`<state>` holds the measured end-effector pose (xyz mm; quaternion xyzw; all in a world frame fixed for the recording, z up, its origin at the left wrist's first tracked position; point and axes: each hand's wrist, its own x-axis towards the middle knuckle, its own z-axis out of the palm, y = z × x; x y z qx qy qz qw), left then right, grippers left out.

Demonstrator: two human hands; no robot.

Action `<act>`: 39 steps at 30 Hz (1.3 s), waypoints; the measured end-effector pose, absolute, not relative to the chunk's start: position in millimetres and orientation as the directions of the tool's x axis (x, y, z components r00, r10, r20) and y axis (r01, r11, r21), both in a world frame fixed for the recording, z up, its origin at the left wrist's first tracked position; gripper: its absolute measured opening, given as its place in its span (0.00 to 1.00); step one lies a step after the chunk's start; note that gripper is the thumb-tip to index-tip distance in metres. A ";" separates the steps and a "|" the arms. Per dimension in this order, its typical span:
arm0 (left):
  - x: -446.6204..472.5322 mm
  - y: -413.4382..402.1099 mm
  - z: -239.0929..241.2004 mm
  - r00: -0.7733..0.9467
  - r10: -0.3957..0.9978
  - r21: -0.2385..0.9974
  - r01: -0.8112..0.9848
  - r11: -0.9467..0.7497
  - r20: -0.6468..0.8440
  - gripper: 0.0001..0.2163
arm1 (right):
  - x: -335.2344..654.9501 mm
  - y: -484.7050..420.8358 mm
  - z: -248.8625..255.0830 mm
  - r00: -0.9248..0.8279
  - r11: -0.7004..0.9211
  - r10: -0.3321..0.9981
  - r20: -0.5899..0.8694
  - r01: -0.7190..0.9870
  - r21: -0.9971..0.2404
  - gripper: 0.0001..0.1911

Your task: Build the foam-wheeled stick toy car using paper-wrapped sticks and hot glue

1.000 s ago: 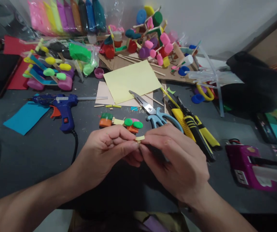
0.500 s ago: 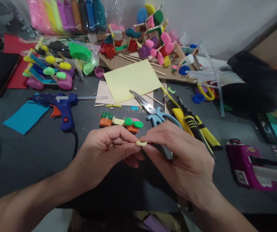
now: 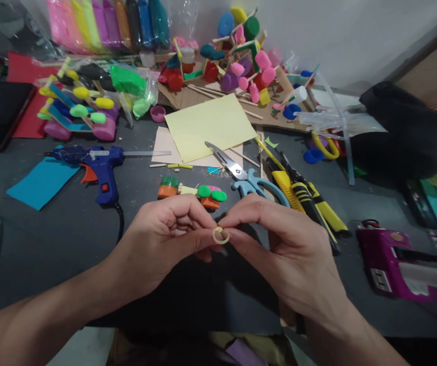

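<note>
Between my fingertips a small pale-yellow paper strip (image 3: pixel 221 239) is curled into a ring. My left hand (image 3: pixel 176 229) pinches it from the left with thumb and forefinger. From the other side my right hand (image 3: pixel 283 244) pinches it too, and the two hands' fingertips nearly meet. Just beyond them lies a little toy vehicle (image 3: pixel 188 191) with green, orange and pink parts, its near side partly hidden by my fingers. Blue-handled scissors (image 3: pixel 237 172) rest behind my right hand, their points on a pale-yellow sheet (image 3: pixel 211 124).
A blue hot glue gun (image 3: pixel 104 170) lies at left on blue paper (image 3: pixel 43 183). Yellow-and-black cutters (image 3: pixel 306 195) lie to the right, near a magenta device (image 3: pixel 382 259). Several colourful models (image 3: pixel 77 112) and wooden sticks crowd the back, below bagged clay (image 3: pixel 107 23).
The paper strip has gone from a shallow curve to a nearly closed ring as my fingertips drew together. Both hands otherwise stay in about the same place.
</note>
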<state>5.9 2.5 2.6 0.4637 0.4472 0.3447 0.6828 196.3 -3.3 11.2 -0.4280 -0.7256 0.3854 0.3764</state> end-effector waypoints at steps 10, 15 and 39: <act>0.7 0.1 -2.2 0.376 0.924 0.980 0.154 -0.130 0.063 0.04 | 195.8 -3.5 13.5 -0.325 0.178 0.943 0.070 0.315 -0.932 0.08; 2.9 1.2 -0.8 0.374 0.926 0.998 0.047 0.040 -0.055 0.04 | 195.9 -4.2 12.2 -0.332 0.281 0.928 0.167 0.332 -0.901 0.09; 2.2 2.8 3.9 0.431 0.863 0.946 -0.059 0.318 -0.264 0.03 | 195.2 -3.5 9.4 -0.277 0.237 0.951 0.139 0.359 -0.903 0.08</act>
